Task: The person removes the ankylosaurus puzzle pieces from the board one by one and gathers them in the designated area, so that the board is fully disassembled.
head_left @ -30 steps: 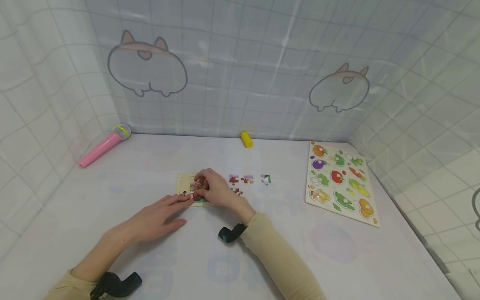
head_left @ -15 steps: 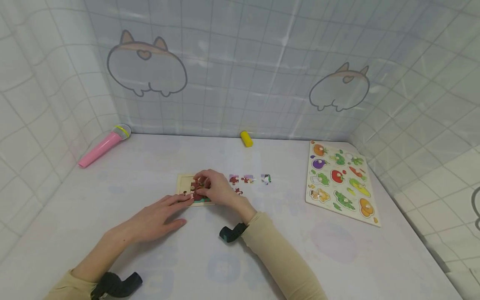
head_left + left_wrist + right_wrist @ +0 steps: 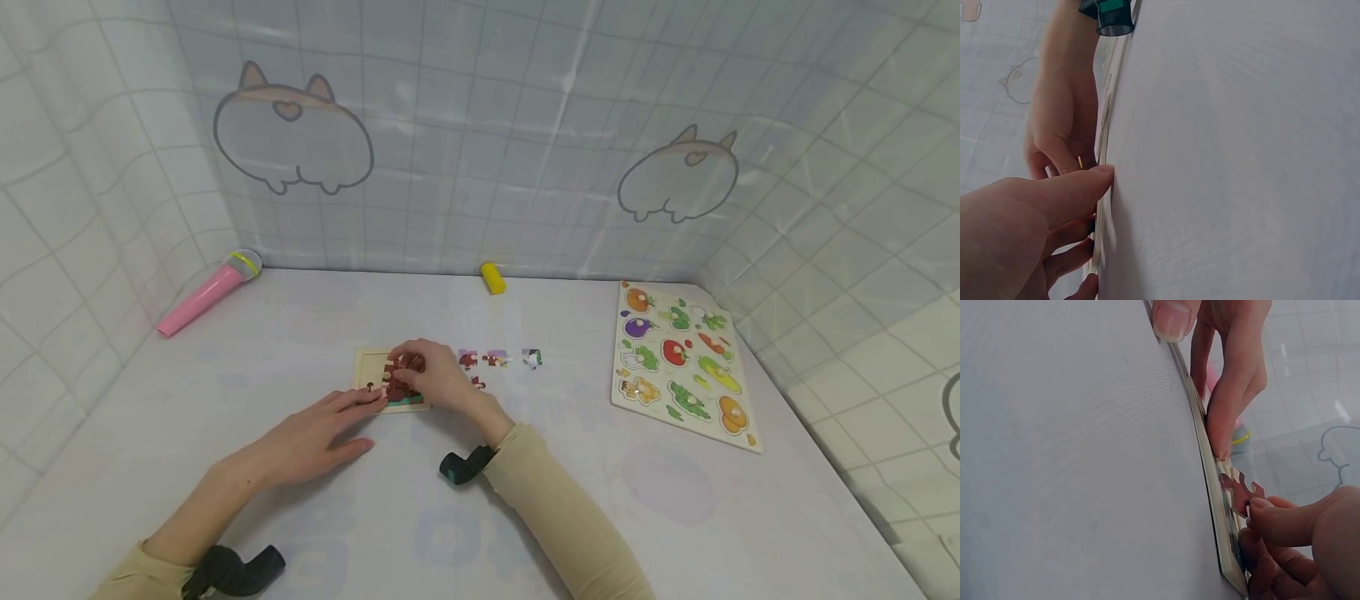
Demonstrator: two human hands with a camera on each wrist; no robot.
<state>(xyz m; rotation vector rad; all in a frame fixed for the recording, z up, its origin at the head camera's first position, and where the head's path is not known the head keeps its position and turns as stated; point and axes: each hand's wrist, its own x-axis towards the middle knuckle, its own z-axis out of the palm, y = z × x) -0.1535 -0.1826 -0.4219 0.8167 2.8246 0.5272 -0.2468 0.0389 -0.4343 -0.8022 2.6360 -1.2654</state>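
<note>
A small wooden jigsaw tray (image 3: 367,364) lies flat on the table, partly filled with brown and green pieces. My left hand (image 3: 307,437) rests beside it, fingertips on its near left part and thumb apart on the table. Above the tray my right hand (image 3: 442,379) pinches a brown jigsaw piece (image 3: 1247,497) between thumb and finger. In the right wrist view that piece stands tilted over the tray's edge (image 3: 1210,481). My right hand hides the tray's right part in the head view.
Several loose jigsaw pieces (image 3: 497,359) lie right of the tray. Farther right is a vegetable puzzle board (image 3: 678,362). A yellow block (image 3: 492,278) stands near the back wall, and a pink toy microphone (image 3: 210,293) lies at the back left.
My right hand has shifted slightly over the tray, turning the piece in its fingers. The left hand stays in place, and the loose pieces have not moved.
</note>
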